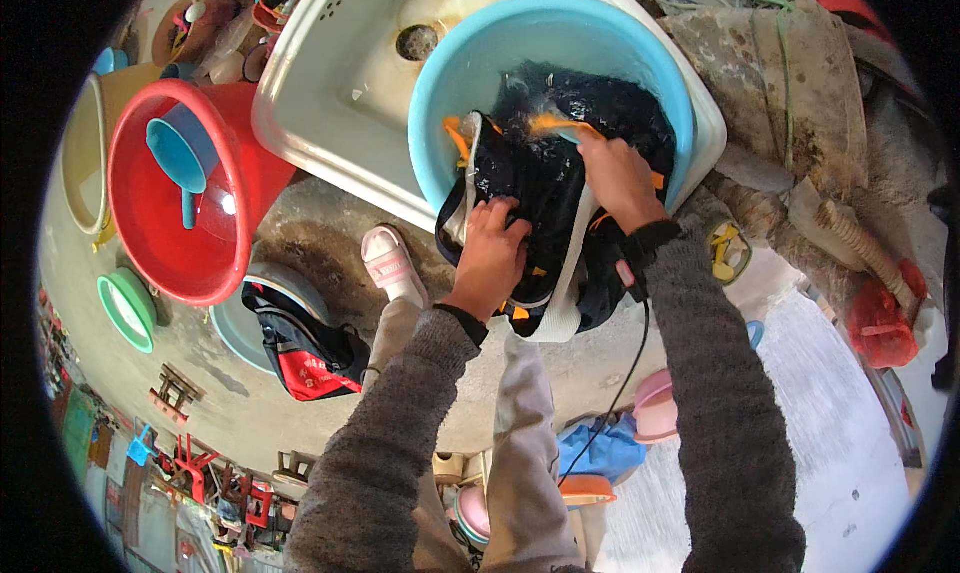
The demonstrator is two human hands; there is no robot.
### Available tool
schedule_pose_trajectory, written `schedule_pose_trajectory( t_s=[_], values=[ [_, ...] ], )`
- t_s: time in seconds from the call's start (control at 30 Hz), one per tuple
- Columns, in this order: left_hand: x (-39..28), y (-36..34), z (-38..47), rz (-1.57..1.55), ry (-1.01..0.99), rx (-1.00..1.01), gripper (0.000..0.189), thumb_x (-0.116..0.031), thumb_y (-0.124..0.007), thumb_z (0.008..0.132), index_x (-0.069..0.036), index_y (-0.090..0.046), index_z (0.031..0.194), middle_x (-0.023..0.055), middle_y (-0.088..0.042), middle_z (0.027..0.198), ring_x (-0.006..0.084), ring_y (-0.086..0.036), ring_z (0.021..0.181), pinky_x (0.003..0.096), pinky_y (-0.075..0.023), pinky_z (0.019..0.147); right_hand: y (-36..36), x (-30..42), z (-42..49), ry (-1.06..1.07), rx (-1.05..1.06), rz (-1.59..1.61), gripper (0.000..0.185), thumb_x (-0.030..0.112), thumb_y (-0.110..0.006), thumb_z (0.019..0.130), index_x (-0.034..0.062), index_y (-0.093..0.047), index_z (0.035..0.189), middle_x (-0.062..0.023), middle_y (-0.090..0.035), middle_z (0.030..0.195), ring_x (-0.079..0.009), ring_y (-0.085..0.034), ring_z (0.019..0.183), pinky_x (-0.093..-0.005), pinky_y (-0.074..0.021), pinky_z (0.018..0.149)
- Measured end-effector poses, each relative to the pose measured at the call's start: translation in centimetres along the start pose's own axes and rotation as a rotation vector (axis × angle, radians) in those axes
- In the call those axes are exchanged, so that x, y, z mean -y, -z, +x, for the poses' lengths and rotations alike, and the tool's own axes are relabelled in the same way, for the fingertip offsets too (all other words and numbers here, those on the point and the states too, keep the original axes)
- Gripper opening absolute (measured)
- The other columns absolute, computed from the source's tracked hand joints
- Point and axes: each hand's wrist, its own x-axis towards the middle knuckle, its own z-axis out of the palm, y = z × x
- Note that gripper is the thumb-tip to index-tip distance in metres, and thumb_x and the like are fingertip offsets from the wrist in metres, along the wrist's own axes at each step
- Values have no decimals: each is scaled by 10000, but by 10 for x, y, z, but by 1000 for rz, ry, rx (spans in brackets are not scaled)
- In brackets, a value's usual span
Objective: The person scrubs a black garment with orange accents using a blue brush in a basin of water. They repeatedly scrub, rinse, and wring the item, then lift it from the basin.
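A wet black fabric bag (536, 179) with a white webbing strap (574, 273) and orange tabs lies partly in a light blue plastic basin (435, 78) of water. Part of it hangs over the near rim. My left hand (491, 254) grips the bag's fabric near that rim, fingers curled onto it. In my right hand (619, 175) is a scrubbing brush (559, 125), its orange end blurred against the bag and its handle mostly covered by my fingers. The basin stands in the right part of a white sink (337, 115).
Left of the sink stands a red bucket (150, 258) holding a blue dipper (176, 160). Below it, a black and red bag (307, 355) rests over a grey basin (232, 333). A green basin (112, 303) is farther left. A black cable (637, 363) hangs from my right wrist.
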Motion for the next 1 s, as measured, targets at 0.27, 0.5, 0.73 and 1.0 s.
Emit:
schedule_pose_trajectory(
  t_s=[0.27, 0.5, 0.73, 1.0],
  values=[
    [-21, 28, -30, -23, 29, -93, 536, -146, -716, 795, -51, -545, 1294, 204, -417, 1411, 395, -380, 1335, 510, -292, 1113, 46, -25, -106, -188, -195, 533, 320, 200, -534, 976, 3, -620, 1213, -235, -666, 902, -380, -649, 835, -408, -498, 717],
    [-52, 16, -79, -254, 455, -243, 757, -297, -773, 805, -70, -415, 1432, 251, -223, 1525, 440, -302, 1385, 497, -299, 1110, 9, -40, -83, -175, -247, 464, 295, 146, -555, 939, 14, -617, 1196, -274, -646, 917, -457, -617, 863, -457, -501, 730],
    [-75, -23, -51, -150, 511, -292, 878, -185, -808, 742, -151, -337, 1482, 324, -196, 1483, 518, -371, 1292, 477, -370, 1060, -46, -48, -12, -138, -169, 405, 305, 190, -585, 938, -3, -634, 1169, -268, -658, 982, -437, -639, 923, -438, -505, 751],
    [-53, 15, 8, -245, 289, -309, 617, 98, -657, 700, -80, -549, 1280, 211, -526, 1179, 409, -537, 1117, 410, -444, 980, 16, -45, -114, -244, -155, 720, 458, 301, -652, 902, -3, -601, 1240, -245, -672, 1054, -403, -639, 1010, -413, -501, 849]
  ],
)
